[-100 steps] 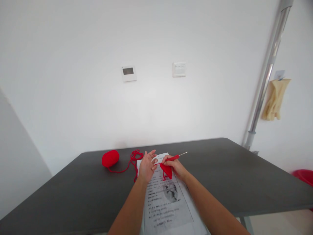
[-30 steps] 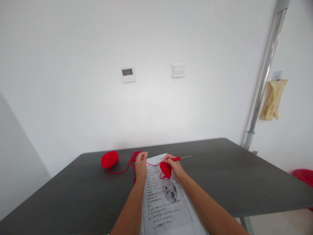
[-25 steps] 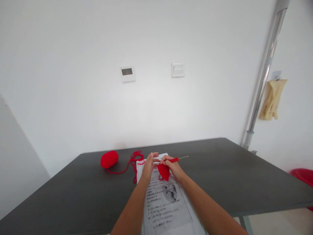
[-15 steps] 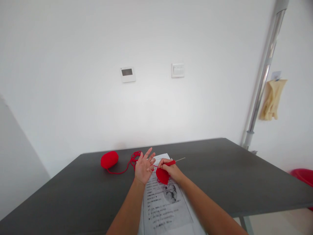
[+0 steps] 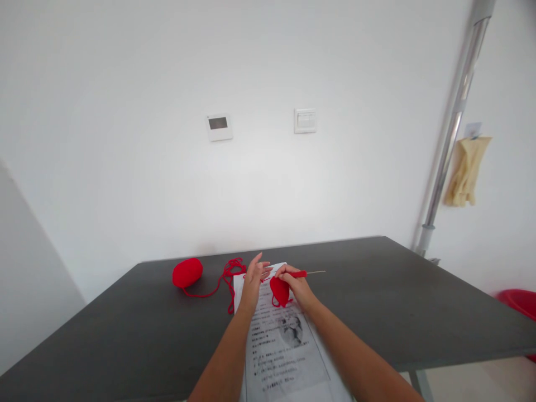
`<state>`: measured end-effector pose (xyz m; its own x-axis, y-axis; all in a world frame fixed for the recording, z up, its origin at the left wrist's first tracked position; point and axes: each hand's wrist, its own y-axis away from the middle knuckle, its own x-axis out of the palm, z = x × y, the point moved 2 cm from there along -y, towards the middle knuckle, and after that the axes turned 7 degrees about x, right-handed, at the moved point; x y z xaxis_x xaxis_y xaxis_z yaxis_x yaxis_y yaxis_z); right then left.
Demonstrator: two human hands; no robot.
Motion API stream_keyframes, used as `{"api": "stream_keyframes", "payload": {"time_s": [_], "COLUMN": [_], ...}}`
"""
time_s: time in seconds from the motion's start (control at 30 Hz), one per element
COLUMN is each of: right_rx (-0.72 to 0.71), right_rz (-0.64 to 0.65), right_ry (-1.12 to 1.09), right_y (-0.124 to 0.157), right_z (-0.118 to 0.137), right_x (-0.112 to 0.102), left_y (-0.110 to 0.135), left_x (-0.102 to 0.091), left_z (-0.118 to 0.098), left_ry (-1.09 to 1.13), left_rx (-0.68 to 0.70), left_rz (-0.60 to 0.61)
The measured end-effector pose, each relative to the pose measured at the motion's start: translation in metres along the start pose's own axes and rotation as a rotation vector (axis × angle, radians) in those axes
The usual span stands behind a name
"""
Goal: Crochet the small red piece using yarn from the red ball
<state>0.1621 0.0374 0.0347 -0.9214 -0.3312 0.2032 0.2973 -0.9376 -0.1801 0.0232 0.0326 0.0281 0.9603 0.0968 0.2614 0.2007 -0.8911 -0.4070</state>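
My right hand [image 5: 295, 283] is closed on a crochet hook [image 5: 305, 273] with a red handle, its metal tip pointing right, and it also pinches a small red crocheted piece [image 5: 279, 290]. My left hand [image 5: 253, 278] hovers just left of that piece, fingers loosely apart, with the red yarn strand [image 5: 228, 282] running by its fingertips. The strand loops over the dark table [image 5: 125, 335] to a red yarn ball [image 5: 187, 272] at the back left. Both hands are above a printed sheet [image 5: 285, 346].
The table's back edge meets a white wall with a switch [image 5: 305, 120] and a small panel [image 5: 219, 127]. A metal pole [image 5: 454, 128] and hanging pale gloves [image 5: 464, 170] stand at the right. A red tub [image 5: 521, 301] shows past the table's right edge.
My left hand, spread wide half a second ago, has drawn its fingers closer and shifted right toward the crocheted piece. The right hand has moved slightly right with the hook.
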Motion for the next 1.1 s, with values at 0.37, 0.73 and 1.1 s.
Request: {"api": "stream_keyframes", "payload": {"time_s": [0.37, 0.73, 1.1], "right_rx": [-0.102, -0.327, -0.511], "right_rz": [-0.09, -0.069, 0.036], "right_ry": [0.055, 0.423, 0.655], "right_y": [0.0, 0.009, 0.006], "right_z": [0.004, 0.006, 0.001], "right_x": [-0.004, 0.005, 0.002], "left_y": [0.007, 0.003, 0.003], "left_x": [0.008, 0.002, -0.002], "left_z": [-0.009, 0.001, -0.006], "left_ry": [-0.388, 0.089, 0.099], "left_rx": [-0.03, -0.175, -0.179], "left_rz": [0.104, 0.044, -0.03]}}
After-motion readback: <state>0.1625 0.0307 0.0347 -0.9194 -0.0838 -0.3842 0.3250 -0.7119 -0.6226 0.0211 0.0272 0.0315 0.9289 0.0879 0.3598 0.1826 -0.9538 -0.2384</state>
